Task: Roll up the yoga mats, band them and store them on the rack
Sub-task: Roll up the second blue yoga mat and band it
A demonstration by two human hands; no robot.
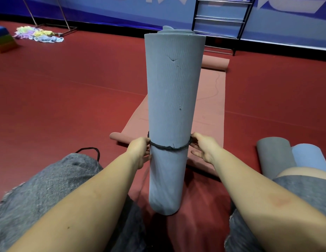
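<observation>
gripping a black band (pixel 169 147) around the upright rolled mat (pixel 172 99), both hands.

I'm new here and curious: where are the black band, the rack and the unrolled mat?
black band (pixel 169 147), head view, front of loop.
rack (pixel 220 19), head view, a rung.
unrolled pink mat (pixel 211 99), head view, flat surface.

A heap of pastel cloths (pixel 39 34) lies on the red floor (pixel 58 84). Just left of the heap sit stacked coloured foam blocks (pixel 3 40); just behind it stands a metal frame stand (pixel 54 24), before the blue wall banner (pixel 122 10).
</observation>
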